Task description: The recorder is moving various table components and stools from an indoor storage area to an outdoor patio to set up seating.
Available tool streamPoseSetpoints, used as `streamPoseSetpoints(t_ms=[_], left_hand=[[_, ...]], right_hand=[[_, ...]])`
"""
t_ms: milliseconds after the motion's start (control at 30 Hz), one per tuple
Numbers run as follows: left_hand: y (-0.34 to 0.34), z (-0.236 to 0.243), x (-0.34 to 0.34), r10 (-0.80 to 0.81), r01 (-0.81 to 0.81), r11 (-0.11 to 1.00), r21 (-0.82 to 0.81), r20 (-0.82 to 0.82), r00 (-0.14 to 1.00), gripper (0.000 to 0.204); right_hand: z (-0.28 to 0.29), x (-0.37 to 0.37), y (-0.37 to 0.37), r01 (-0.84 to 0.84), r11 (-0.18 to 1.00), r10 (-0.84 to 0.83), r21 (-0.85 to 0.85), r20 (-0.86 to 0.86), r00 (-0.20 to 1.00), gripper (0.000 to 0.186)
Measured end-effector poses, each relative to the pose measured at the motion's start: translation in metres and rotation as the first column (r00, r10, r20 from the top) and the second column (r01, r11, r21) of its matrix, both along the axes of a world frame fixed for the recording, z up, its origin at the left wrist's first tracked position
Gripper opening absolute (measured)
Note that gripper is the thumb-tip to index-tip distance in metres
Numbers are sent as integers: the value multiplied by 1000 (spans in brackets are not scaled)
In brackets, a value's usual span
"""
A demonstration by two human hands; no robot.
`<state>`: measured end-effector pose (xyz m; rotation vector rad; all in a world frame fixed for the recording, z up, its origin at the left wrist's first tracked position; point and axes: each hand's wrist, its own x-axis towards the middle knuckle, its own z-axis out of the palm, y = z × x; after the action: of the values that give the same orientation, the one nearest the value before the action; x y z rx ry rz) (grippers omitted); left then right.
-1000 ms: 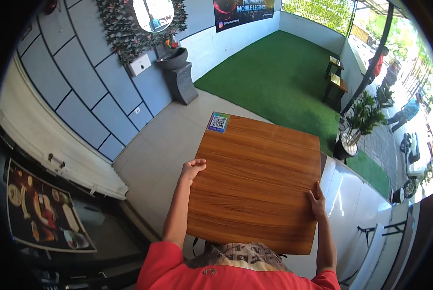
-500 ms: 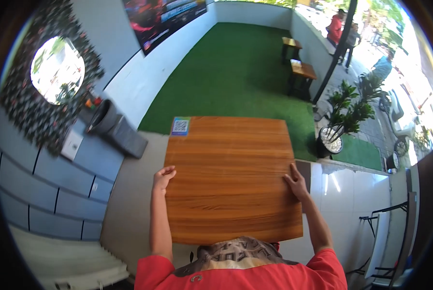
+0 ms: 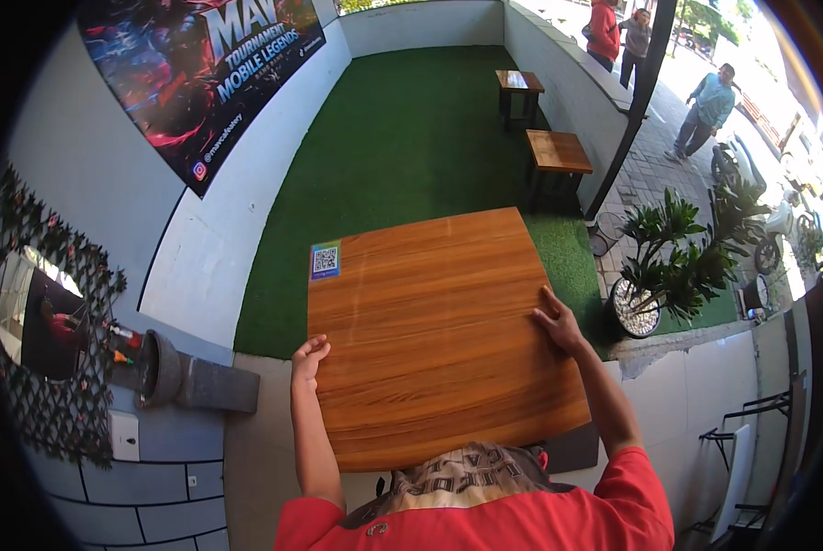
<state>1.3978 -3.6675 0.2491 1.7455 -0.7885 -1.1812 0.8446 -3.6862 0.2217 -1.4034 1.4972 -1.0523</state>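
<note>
A square wooden table (image 3: pixel 439 340) with a striped brown top is directly in front of my body, its near edge against my apron (image 3: pixel 471 477). My left hand (image 3: pixel 310 362) grips the table's left edge, fingers curled at the rim. On the opposite side my right hand (image 3: pixel 560 321) clasps the right edge, with the thumb on the top and the other fingers along the side. A sticker (image 3: pixel 325 261) with a square code lies at the far left corner. The tabletop slants, its right far corner farther forward. Its legs are hidden beneath.
Green artificial turf (image 3: pixel 393 138) stretches ahead, with two small wooden stools (image 3: pixel 558 151) along the right wall. A potted plant (image 3: pixel 634 308) stands right of the table. To the left are a grey basin (image 3: pixel 159 367) and a framed mirror (image 3: pixel 39 317). People stand outside at right.
The table and I have moved forward, so its far end overlaps more turf. Its top has turned slightly counterclockwise. Both hands keep their holds. A person in light blue outside shows more fully.
</note>
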Motion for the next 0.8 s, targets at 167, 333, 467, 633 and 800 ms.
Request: streamPoseSetpoints(t_ms=[167,333,467,633,800], left_hand=[[-163,-15,-27,-46,47,998,37,-14,999,28],[-322,-50,-14,-146,145,989,-14,-53,988,28],[-441,-6,-44,-183,182,982,44,15,983,28],[-577,1,-75,-206,198,973,119,54,977,27],[-701,-34,-81,-207,205,977,53,38,978,27]], right_hand=[[-7,-15,-136,38,994,-42,105,36,998,69],[-19,-20,-269,90,995,-88,34,-56,995,67],[-19,-37,-349,150,987,-151,64,8,989,68],[-37,-61,-474,169,981,-180,92,129,975,71],[-54,-88,-618,150,985,-149,81,-20,989,65]])
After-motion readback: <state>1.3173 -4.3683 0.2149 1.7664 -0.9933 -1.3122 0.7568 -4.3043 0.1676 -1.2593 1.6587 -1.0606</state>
